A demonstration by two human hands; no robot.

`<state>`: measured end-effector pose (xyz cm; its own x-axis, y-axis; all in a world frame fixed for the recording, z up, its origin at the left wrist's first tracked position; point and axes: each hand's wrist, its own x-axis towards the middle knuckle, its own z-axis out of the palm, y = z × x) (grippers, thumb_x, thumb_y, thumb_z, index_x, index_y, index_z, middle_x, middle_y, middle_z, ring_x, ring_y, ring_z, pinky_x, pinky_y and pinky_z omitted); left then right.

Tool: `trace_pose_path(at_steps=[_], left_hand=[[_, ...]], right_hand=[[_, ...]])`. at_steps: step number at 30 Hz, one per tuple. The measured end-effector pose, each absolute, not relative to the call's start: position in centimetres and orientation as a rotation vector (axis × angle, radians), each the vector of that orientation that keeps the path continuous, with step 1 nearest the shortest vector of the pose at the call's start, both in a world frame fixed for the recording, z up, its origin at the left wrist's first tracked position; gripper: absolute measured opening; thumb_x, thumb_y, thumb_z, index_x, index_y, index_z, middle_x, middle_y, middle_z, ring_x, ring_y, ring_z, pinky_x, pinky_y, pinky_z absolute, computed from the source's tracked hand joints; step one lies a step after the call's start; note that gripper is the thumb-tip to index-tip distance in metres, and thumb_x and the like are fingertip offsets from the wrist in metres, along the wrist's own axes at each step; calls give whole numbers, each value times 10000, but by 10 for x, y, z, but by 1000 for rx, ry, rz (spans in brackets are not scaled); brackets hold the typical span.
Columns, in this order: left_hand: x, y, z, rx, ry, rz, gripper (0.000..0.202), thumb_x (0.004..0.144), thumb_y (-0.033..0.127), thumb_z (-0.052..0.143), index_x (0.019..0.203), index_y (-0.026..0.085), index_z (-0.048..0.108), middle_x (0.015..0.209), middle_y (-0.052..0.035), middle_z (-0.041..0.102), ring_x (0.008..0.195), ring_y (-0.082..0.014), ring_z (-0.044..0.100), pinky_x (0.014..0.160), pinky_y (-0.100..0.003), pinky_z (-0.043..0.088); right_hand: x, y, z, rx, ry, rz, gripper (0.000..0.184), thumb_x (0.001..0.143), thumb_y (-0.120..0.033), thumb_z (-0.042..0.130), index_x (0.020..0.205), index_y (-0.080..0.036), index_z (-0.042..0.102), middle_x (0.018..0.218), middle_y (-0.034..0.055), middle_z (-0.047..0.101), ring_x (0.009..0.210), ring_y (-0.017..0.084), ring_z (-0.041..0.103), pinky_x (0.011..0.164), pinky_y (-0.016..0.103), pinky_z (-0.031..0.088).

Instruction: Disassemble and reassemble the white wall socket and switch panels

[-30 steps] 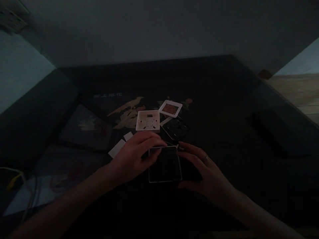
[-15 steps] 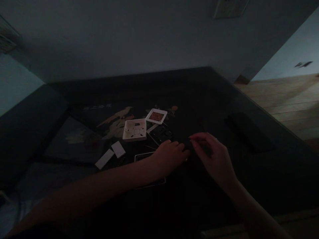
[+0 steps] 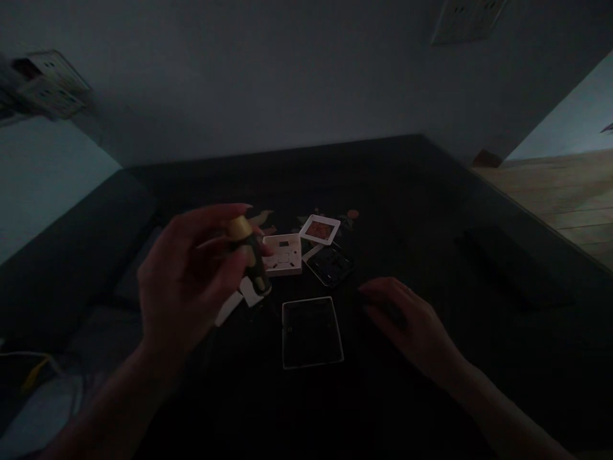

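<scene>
My left hand (image 3: 184,275) is raised over the left side of the dark table, its fingers closed round a screwdriver (image 3: 256,265) with a dark handle and a yellow end. The handle tilts down to the right; its shaft is hard to make out. On the table's right, my right hand (image 3: 416,319) rests low with thumb and fingertips brought together; what they hold, if anything, is lost in the dark. Between the hands lies a dark square panel with a thin white rim (image 3: 313,367). Behind it are a white square box (image 3: 287,255), a black square plate (image 3: 330,263) and a white frame (image 3: 320,229).
Two small white pieces (image 3: 251,292) lie partly behind my left hand. A long dark block (image 3: 517,265) sits at the table's right. Wall sockets (image 3: 469,19) show above, and cables (image 3: 41,364) at lower left. The room is dim.
My left hand has moved left and up from beside my right hand, and now shows the screwdriver, uncovering the rimmed panel. The view has shifted slightly; my right hand stays near its place.
</scene>
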<state>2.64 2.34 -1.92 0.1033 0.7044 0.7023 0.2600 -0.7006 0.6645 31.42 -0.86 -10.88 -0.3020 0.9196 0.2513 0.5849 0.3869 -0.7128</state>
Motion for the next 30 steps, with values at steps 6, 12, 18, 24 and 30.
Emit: trace_pose_path(at_steps=[6, 12, 18, 24, 30], left_hand=[[12, 10, -41, 1770, 759, 1635, 333, 892, 100, 662, 1195, 222, 596, 1044, -4, 676, 731, -160, 754, 595, -259, 675], [13, 10, -47, 1990, 706, 1623, 425, 806, -22, 673, 1175, 176, 600, 1011, -3, 667, 769, -124, 753, 669, -179, 652], [13, 9, -47, 1962, 766, 1599, 365, 847, 29, 662, 1161, 203, 595, 989, -11, 652, 751, -155, 760, 605, -231, 662], [17, 7, -48, 1908, 782, 1597, 314, 897, 105, 655, 1175, 239, 601, 977, -9, 655, 740, -156, 754, 601, -253, 666], [19, 7, -49, 1890, 826, 1574, 275, 889, 149, 671, 1132, 257, 604, 964, -6, 653, 712, -166, 749, 572, -272, 667]], right_hand=[[293, -17, -126, -1135, -2214, 1000, 781, 766, -575, 741, 1425, -265, 459, 1564, 171, 354, 1399, 361, 437, 1080, 542, 457], [291, -15, -135, -1137, -2253, 1121, 910, 719, -564, 788, 1488, -307, 375, 1632, 156, 238, 1472, 380, 308, 1136, 588, 366], [290, -16, -137, -1171, -2259, 1125, 822, 773, -409, 791, 1466, -344, 355, 1593, 122, 334, 1434, 336, 397, 1130, 575, 389], [290, -16, -137, -1181, -2270, 1101, 810, 769, -388, 793, 1456, -314, 372, 1584, 141, 343, 1421, 337, 417, 1122, 558, 408], [290, -17, -140, -1158, -2253, 1092, 803, 774, -391, 786, 1458, -326, 369, 1577, 138, 351, 1418, 342, 421, 1109, 571, 420]])
